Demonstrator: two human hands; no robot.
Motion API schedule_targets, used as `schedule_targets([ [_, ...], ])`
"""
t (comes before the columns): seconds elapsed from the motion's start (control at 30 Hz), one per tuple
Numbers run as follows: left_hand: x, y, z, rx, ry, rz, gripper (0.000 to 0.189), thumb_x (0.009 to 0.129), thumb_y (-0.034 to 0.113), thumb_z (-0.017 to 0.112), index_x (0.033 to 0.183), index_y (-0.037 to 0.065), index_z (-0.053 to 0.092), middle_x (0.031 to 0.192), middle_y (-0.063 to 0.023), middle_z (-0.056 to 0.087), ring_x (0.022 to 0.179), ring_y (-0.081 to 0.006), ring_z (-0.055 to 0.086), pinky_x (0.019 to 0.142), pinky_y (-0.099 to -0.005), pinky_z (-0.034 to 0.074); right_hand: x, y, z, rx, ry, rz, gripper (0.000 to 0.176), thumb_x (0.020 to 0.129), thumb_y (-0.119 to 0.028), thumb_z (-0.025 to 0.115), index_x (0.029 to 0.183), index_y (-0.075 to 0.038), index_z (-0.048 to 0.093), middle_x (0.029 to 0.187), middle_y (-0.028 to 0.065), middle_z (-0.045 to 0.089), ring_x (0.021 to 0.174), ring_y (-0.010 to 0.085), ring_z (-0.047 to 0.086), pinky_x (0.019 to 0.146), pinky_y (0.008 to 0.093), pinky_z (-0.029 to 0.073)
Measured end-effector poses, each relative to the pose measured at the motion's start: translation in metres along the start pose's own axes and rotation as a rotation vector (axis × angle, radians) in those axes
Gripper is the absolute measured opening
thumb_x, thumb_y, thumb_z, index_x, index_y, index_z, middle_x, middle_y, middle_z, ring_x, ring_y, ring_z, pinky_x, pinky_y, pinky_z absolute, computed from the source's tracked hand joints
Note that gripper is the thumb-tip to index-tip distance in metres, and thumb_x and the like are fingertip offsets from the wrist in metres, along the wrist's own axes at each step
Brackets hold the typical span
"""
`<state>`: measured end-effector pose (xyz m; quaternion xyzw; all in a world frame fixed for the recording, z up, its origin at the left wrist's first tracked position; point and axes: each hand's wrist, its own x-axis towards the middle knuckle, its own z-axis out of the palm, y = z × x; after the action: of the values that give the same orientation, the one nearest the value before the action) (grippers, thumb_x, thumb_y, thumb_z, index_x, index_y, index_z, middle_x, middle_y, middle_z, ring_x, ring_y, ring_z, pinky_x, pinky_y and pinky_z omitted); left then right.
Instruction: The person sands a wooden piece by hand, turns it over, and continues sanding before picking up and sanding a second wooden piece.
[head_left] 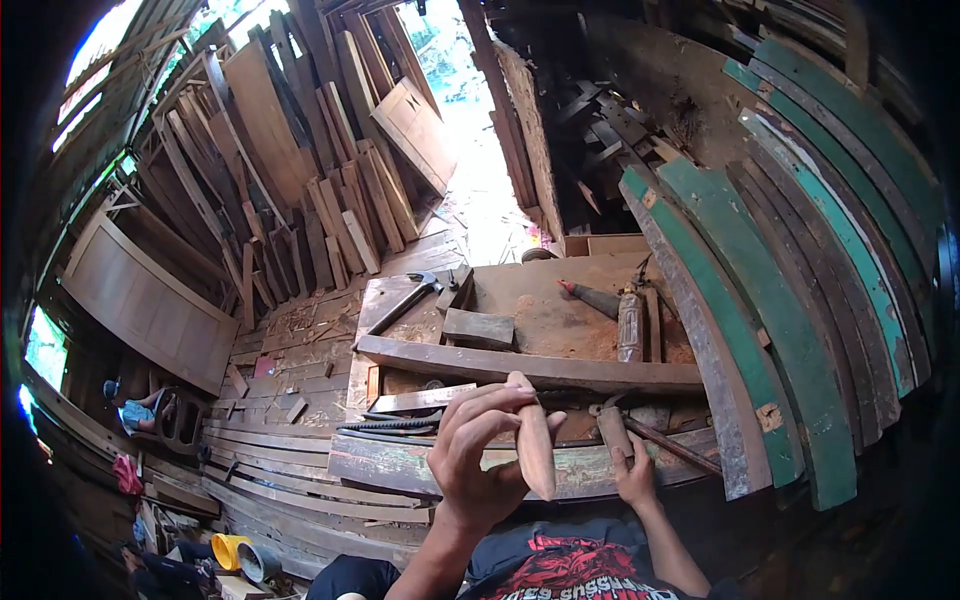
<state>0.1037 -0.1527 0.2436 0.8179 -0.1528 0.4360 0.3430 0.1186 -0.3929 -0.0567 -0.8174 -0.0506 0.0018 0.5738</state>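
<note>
My left hand [478,445] is raised over the bench's near side, its fingers closed round a wooden peg [537,445]. The peg is pale brown, stands nearly upright in view and tapers at its lower end. Lower and to the right, my right hand [634,476] is closed on the end of a wooden-handled tool [613,432]. Its handle is short and thick; I cannot make out the tool's head clearly. Just beyond both hands a long wooden beam [530,367] lies across the workbench [560,285]. A dark metal bar [675,446] slants down right beside the tool.
A claw hammer [403,303], wood blocks [478,328] and a plastic bottle [629,328] lie on the bench. Green-painted boards [740,270] line the right. Planks [265,120] lean at the back left. Another person [145,412] sits far left.
</note>
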Motion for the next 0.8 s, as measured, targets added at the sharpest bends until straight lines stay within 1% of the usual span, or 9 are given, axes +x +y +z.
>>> schedule_targets([
  [0.1,0.004,0.007,-0.004,-0.016,0.02,0.017,0.059,0.074,0.009,0.099,0.108,0.008,0.051,0.109,-0.0161,0.075,0.103,-0.0285,0.073,0.09,-0.041,0.06,0.0,0.003,-0.001,-0.011,-0.027,0.033,0.054,0.106,-0.039,0.062,0.143,0.0,0.056,0.13,0.0259,0.068,0.122,0.0386,0.067,0.103,0.045,0.051],
  [0.2,0.006,0.015,-0.007,-0.025,0.05,0.026,0.061,0.073,0.011,0.099,0.108,0.01,0.049,0.107,-0.0144,0.076,0.104,-0.0297,0.074,0.092,-0.042,0.06,0.001,0.002,-0.001,-0.058,-0.009,-0.004,0.054,0.106,-0.039,0.062,0.143,0.0,0.057,0.128,0.0256,0.069,0.12,0.0385,0.068,0.101,0.0449,0.052],
  [0.3,0.008,0.02,-0.011,-0.023,0.072,0.02,0.061,0.073,0.01,0.099,0.107,0.011,0.048,0.106,-0.0135,0.075,0.106,-0.0309,0.074,0.093,-0.0428,0.061,0.001,-0.006,-0.002,-0.024,-0.021,0.028,0.054,0.106,-0.039,0.062,0.142,-0.001,0.058,0.125,0.0253,0.07,0.119,0.0386,0.069,0.099,0.0449,0.053],
  [0.4,0.012,0.024,-0.016,0.004,0.057,0.024,0.063,0.075,0.011,0.098,0.11,0.011,0.046,0.105,-0.0126,0.074,0.105,-0.0306,0.073,0.094,-0.0436,0.061,0.002,-0.004,-0.002,-0.038,-0.021,0.009,0.053,0.106,-0.039,0.062,0.141,0.0,0.058,0.123,0.0249,0.071,0.118,0.0388,0.07,0.098,0.0451,0.053],
  [0.5,0.012,0.023,-0.015,-0.037,0.125,0.053,0.06,0.074,0.011,0.098,0.112,0.011,0.052,0.112,-0.014,0.077,0.106,-0.0331,0.076,0.089,-0.0416,0.064,0.002,-0.009,-0.003,-0.051,-0.032,0.049,0.053,0.106,-0.039,0.062,0.141,0.0,0.058,0.126,0.0251,0.07,0.12,0.0389,0.069,0.1,0.0452,0.053],
  [0.6,0.01,0.019,-0.013,-0.064,0.159,0.063,0.06,0.074,0.011,0.098,0.113,0.011,0.051,0.112,-0.0145,0.077,0.106,-0.0337,0.076,0.089,-0.0418,0.065,0.004,0.006,0.0,-0.085,-0.023,-0.002,0.053,0.107,-0.039,0.061,0.142,0.0,0.058,0.129,0.0256,0.069,0.122,0.04,0.068,0.101,0.0452,0.052],
  [0.73,0.006,0.012,-0.017,-0.021,0.165,0.019,0.061,0.074,0.009,0.097,0.115,0.01,0.052,0.112,-0.0155,0.077,0.104,-0.0341,0.077,0.089,-0.042,0.065,-0.004,0.008,0.003,-0.076,-0.026,0.03,0.054,0.106,-0.039,0.061,0.142,0.001,0.058,0.131,0.0271,0.068,0.123,0.0422,0.066,0.102,0.0457,0.051],
  [0.77,0.006,0.01,-0.022,0.066,0.068,0.018,0.064,0.079,0.01,0.096,0.116,0.007,0.044,0.106,-0.0146,0.073,0.104,-0.0327,0.074,0.092,-0.0407,0.061,0.0,0.006,0.004,-0.077,-0.018,0.022,0.054,0.106,-0.04,0.061,0.142,0.001,0.057,0.131,0.0273,0.068,0.123,0.0426,0.066,0.102,0.0458,0.051],
  [0.8,0.0,0.0,-0.017,-0.034,0.091,-0.008,0.064,0.081,0.006,0.092,0.125,0.003,0.045,0.108,-0.0166,0.074,0.106,-0.0327,0.075,0.094,-0.0413,0.06,0.002,0.004,0.002,-0.081,-0.012,0.019,0.055,0.106,-0.04,0.061,0.142,0.001,0.057,0.131,0.0276,0.068,0.123,0.0429,0.066,0.102,0.0459,0.051],
])
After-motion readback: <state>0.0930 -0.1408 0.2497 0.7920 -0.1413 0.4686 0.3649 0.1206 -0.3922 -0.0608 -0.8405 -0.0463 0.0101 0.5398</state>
